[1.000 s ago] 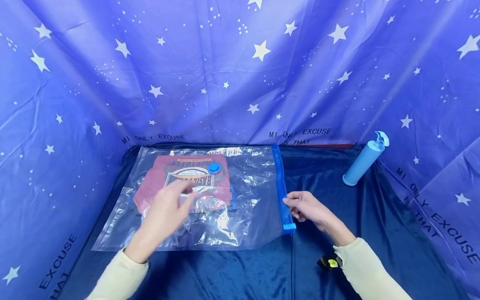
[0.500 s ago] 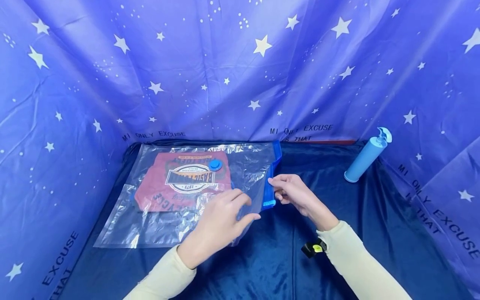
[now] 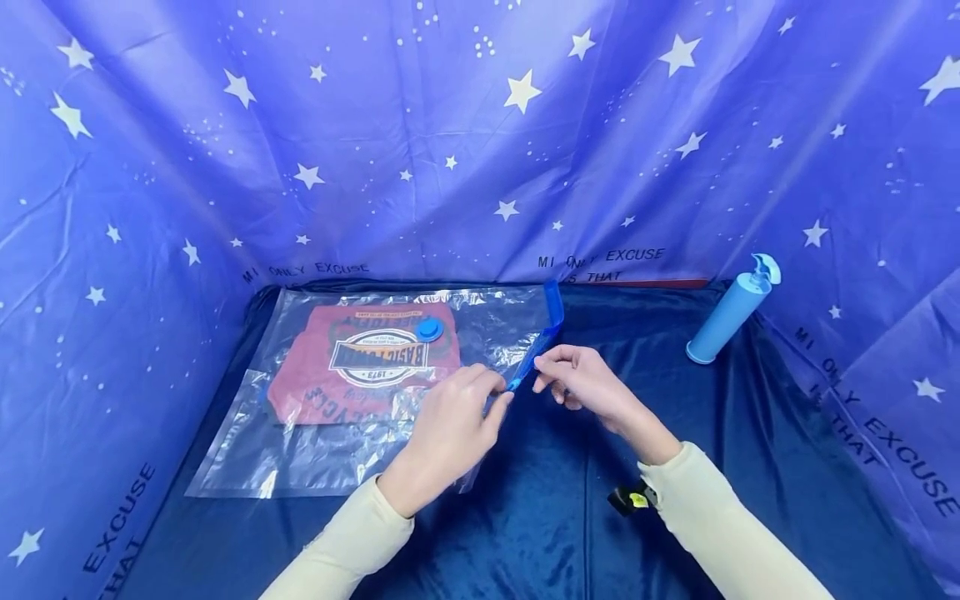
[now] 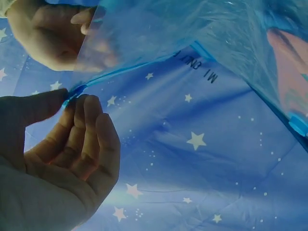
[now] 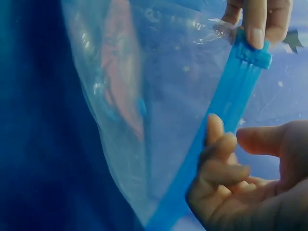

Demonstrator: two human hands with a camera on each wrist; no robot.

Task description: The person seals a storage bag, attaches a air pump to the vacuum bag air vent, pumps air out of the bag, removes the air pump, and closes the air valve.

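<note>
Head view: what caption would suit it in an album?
Both hands, left hand and right hand, pinch the blue zip strip of a clear bag.

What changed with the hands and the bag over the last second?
The left hand crossed from over the red shirt to pinch the near end of the bag's blue zip strip. The right hand lifted that strip off the cloth. The blue pump stayed put.

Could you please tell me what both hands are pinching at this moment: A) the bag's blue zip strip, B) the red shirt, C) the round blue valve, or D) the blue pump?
A: the left hand and right hand both pinch the blue zip strip of the clear vacuum bag.
</note>
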